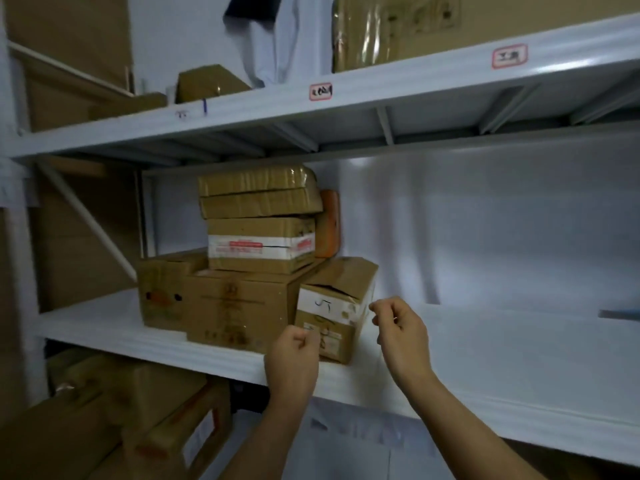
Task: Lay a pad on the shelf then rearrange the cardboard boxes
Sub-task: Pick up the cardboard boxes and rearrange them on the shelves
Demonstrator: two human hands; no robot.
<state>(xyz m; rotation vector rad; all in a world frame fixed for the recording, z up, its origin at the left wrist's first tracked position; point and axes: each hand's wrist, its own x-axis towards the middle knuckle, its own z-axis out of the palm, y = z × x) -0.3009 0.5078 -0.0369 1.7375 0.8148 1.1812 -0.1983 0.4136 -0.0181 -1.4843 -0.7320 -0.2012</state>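
Pad: a white foam pad [467, 358] lies flat along the middle shelf [519, 433], covering its surface up to the front edge.
Cardboard boxes: a cluster stands on the pad toward the left half of the shelf.
Front box: a dented box with a white label [334, 310] sits at the right of the cluster, tilted, its front corner near the shelf edge.
Large box: a wide printed carton [239, 306] stands just left of it, touching it.
Left box: a carton with a cartoon print [161, 296] stands behind and left of the large one.
Stack: a box with white tape [261, 245] rests on the large carton, and two flat wrapped boxes [258, 192] lie on top of it.
Orange item: an orange object [329, 223] stands upright behind the stack, against the back wall.
Left hand [294, 355]: raised in front of the labelled box, fingers curled into a loose fist, holding nothing visible.
Right hand [401, 332]: just right of the labelled box, above the pad, fingers curled with thumb and forefinger close together; whether they pinch anything cannot be told.
Upper shelf [415, 84]: carries more cardboard boxes and red-bordered labels on its front edge.
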